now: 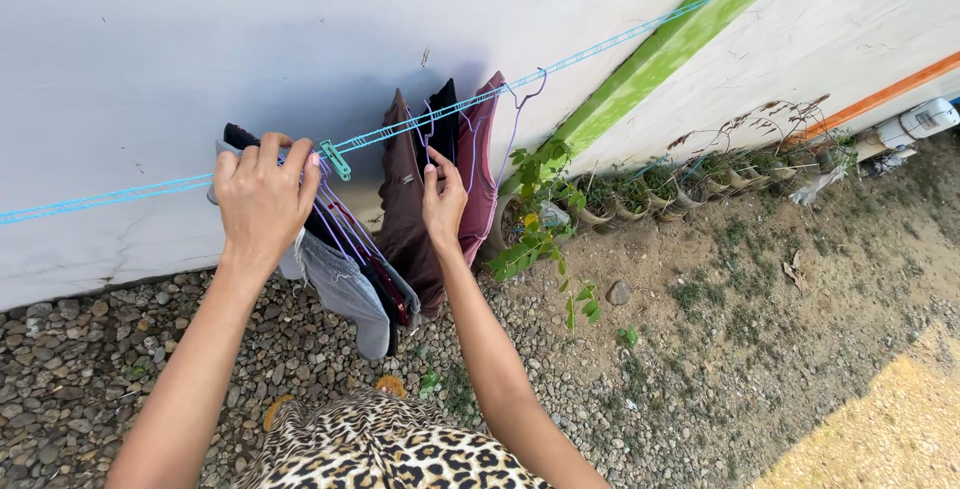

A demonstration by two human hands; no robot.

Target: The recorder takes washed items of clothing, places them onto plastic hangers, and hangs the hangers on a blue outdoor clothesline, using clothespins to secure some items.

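Both my hands are up at the blue clothesline (600,47): my left hand (262,199) clenches a grey garment (340,289) over the line beside a green peg (335,159), my right hand (443,204) seemingly pinches a purple hanger (432,139) bearing a brown shirt (405,219).

A thin blue twisted-cord clothesline (480,99) runs across a matt, pale painted wall (150,39) with fine cracks. On the line beside a small glossy green plastic peg (335,159) hang soft matt cloth garments: a brown shirt (405,209), a dark pink shirt (482,169), a grey cloth piece (345,294), on thin smooth purple wire hangers (520,109). Below the line lie rough grey pebbles (70,359) and dry, gritty soil (760,339).
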